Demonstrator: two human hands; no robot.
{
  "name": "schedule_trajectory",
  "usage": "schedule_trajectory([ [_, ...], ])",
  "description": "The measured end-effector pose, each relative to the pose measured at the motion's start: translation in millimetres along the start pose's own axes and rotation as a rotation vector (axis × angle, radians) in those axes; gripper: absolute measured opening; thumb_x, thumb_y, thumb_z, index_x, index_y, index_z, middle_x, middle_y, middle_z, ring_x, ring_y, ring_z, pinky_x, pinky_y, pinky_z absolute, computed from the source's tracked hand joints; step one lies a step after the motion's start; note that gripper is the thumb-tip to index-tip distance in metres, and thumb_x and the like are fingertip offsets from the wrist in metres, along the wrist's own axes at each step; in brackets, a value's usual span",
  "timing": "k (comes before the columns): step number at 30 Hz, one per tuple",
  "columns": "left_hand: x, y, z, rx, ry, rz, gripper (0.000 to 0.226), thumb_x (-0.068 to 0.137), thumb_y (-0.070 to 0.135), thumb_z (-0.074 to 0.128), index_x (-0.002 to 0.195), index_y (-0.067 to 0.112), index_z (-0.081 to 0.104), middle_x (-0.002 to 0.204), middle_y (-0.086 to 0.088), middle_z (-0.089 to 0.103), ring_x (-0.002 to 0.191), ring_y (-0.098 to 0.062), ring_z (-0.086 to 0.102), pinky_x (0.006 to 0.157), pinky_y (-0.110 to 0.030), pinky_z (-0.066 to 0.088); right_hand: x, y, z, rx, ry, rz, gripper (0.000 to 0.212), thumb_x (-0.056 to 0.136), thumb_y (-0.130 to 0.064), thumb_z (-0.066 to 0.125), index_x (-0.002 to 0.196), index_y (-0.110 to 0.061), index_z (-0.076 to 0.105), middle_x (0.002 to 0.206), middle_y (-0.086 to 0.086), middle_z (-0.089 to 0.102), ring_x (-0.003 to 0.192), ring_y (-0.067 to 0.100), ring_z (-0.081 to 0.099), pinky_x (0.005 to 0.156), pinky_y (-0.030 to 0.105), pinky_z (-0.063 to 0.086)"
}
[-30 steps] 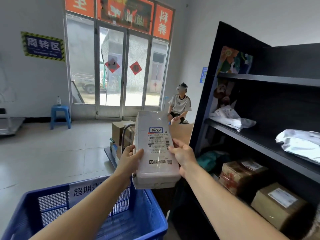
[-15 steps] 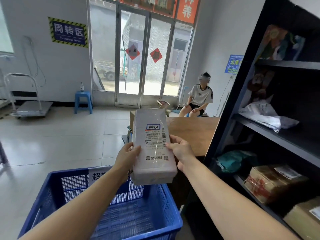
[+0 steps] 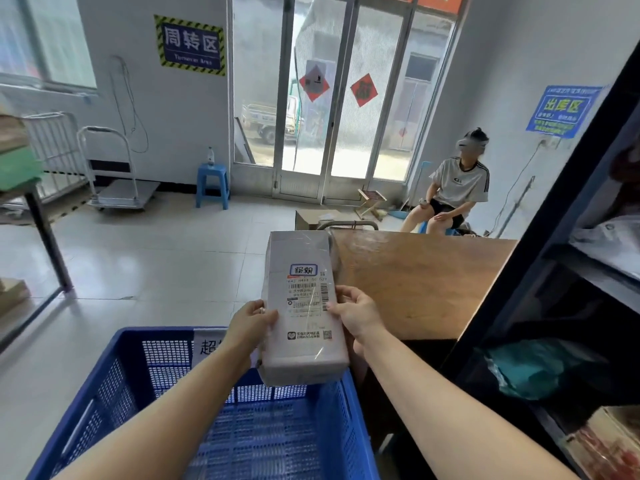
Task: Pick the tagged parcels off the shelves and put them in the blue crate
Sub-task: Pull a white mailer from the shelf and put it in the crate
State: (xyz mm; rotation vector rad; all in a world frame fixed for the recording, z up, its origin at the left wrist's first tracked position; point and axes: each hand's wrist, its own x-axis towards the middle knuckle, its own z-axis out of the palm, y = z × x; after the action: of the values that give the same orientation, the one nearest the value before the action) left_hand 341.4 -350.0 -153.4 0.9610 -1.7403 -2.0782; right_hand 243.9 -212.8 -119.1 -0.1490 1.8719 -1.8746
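Item in hand: one white parcel point(image 3: 304, 306), long and wrapped in clear film, printed label facing up at me. I see my left hand point(image 3: 251, 320) gripping its left edge, thumb on top and fingers curled under out of sight; my right hand point(image 3: 356, 315) grips the right edge the same way, thumb on the label side, the other fingers wrapped behind. The parcel is held in the air above the far rim of the blue crate point(image 3: 114, 382), its near end over the crate's back right corner, touching nothing but my hands. A white paper sign point(image 3: 211, 344) hangs on the crate's far wall, partly hidden by my left wrist. Right of the crate: a brown wooden table point(image 3: 415, 282), then dark shelves point(image 3: 554, 265) holding a teal bag point(image 3: 526, 368) and a taped box point(image 3: 609, 448). Beyond the crate: a blue stool point(image 3: 212, 185), a flat trolley point(image 3: 114, 178), and a seated person point(image 3: 453, 188) by the glass doors point(image 3: 325, 98).
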Motion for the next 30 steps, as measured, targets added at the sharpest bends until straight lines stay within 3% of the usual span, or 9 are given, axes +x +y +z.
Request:
schedule_trajectory([
  [5,33,-18,11,0.039,0.070,-0.038,0.039,0.093,0.009,0.051,0.132,0.007,0.045,0.117,-0.008,0.059,0.100,-0.023,0.060,0.073,-0.033,0.051,41,15,-5,-0.054,-0.040,0.036,0.032,0.087,0.011,0.055,0.115,-0.005,0.055,0.094,0.003,0.066,0.085,0.018,0.064,0.064,0.028,0.055],
  [10,58,-39,16,0.053,0.118,-0.101,0.021,0.093,0.008,0.052,0.114,0.013,0.054,0.112,-0.008,0.063,0.095,-0.023,0.062,0.076,-0.037,0.054,74,40,-6,-0.072,-0.045,0.072,0.032,0.085,0.013,0.056,0.111,-0.005,0.056,0.113,0.014,0.067,0.098,0.025,0.065,0.073,0.032,0.056],
  [14,77,-55,15,0.098,0.122,-0.104,0.026,0.092,0.005,0.052,0.117,0.013,0.056,0.106,-0.004,0.064,0.092,-0.019,0.061,0.066,-0.026,0.050,98,62,-6,-0.098,-0.053,0.105,0.030,0.084,0.013,0.057,0.103,-0.010,0.056,0.114,0.013,0.066,0.104,0.027,0.064,0.088,0.041,0.055],
  [18,97,-75,10,0.115,0.131,-0.154,0.026,0.092,0.003,0.052,0.116,0.011,0.057,0.107,-0.005,0.064,0.097,-0.021,0.061,0.076,-0.030,0.051,117,86,-1,-0.129,-0.047,0.157,0.028,0.083,0.011,0.059,0.089,-0.016,0.058,0.110,0.011,0.068,0.100,0.025,0.065,0.078,0.035,0.056],
  [23,131,-103,0,0.152,0.128,-0.214,0.034,0.090,0.000,0.054,0.122,0.008,0.057,0.119,-0.010,0.064,0.106,-0.025,0.061,0.092,-0.040,0.051,142,113,9,-0.132,-0.035,0.241,0.025,0.084,0.010,0.056,0.094,-0.013,0.058,0.098,0.005,0.068,0.084,0.017,0.064,0.059,0.023,0.051],
  [30,169,-127,-14,0.141,0.128,-0.279,0.056,0.087,-0.009,0.053,0.138,0.010,0.042,0.118,-0.002,0.057,0.102,-0.020,0.056,0.089,-0.040,0.051,180,150,30,-0.192,-0.015,0.333,0.020,0.085,0.006,0.058,0.090,-0.013,0.061,0.097,0.005,0.070,0.093,0.022,0.067,0.072,0.030,0.057],
])
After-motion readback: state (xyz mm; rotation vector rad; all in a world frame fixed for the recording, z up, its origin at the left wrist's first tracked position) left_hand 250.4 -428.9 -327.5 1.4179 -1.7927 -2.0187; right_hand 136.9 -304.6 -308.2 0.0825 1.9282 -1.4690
